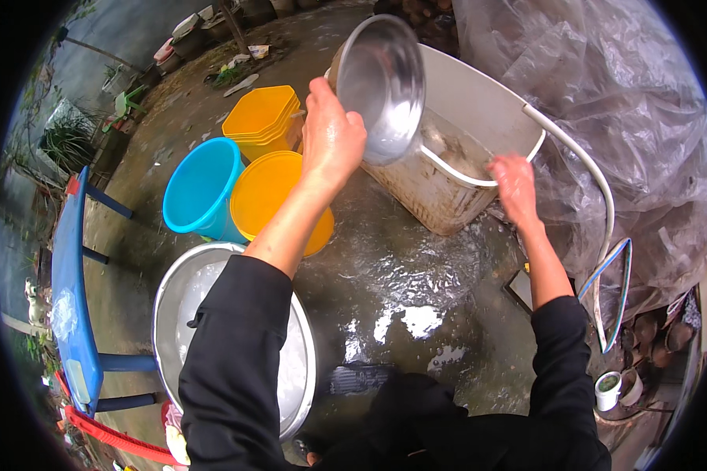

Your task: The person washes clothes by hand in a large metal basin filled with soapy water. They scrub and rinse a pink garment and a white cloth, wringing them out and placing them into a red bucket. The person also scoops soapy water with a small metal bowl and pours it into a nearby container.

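My left hand [333, 132] grips the rim of a shiny metal basin [380, 88], held up and tilted on its side over the near left edge of a large white tub [477, 88]. The tub has stained outer walls and cloudy water in it. My right hand [514, 182], wet and slightly blurred, is at the tub's right front rim; its fingers look curled, and whether it holds anything is unclear. Below my left forearm stands a wide metal basin [309, 359] with whitish contents, partly hidden by my sleeve.
Left of the tub stand a blue bucket [203, 185], a yellow bucket [265, 188] and stacked yellow containers [262, 115]. A blue plastic table [70, 253] is at far left. A hose [604, 194] hangs at right beside plastic sheeting [624, 118]. The concrete floor [412, 282] is wet.
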A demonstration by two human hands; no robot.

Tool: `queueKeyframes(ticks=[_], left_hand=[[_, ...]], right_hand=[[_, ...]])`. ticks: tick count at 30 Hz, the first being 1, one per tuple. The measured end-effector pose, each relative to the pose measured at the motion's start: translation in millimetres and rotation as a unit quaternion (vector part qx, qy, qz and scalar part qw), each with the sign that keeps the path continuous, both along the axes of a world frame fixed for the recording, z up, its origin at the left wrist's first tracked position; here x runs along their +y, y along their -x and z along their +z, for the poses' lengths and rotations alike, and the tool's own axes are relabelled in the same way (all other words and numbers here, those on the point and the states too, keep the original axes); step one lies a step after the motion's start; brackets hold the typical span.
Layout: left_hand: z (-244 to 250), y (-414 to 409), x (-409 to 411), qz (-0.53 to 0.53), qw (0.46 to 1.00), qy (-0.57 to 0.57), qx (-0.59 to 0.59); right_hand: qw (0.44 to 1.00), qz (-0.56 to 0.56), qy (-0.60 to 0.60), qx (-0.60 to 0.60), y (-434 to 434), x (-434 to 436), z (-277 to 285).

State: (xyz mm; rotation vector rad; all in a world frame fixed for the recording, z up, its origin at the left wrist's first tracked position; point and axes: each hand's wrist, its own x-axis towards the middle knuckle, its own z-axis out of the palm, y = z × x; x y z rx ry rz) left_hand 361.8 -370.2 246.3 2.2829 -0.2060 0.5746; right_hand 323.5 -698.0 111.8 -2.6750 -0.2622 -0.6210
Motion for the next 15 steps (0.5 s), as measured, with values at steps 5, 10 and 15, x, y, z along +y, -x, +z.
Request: queueKeyframes(ticks=[5, 10, 15], left_hand=[[11.1, 24.5, 0.3, -0.049, 0.988, -0.063, -0.129], [-57.7, 98.5, 126.3, 0.084, 0.987, 0.111, -0.079], [-196.1, 271.4, 266.3, 0.388, 0.912, 0.015, 0.129]], right_hand=[[0.954, -0.156, -0.231, -0.107, -34.8, -59.0, -57.5], [0.938, -0.016, -0.345, 0.003, 48.9, 89.8, -83.4], [0.862, 0.067, -0.348, 0.363, 142.4, 148.9, -163.3]])
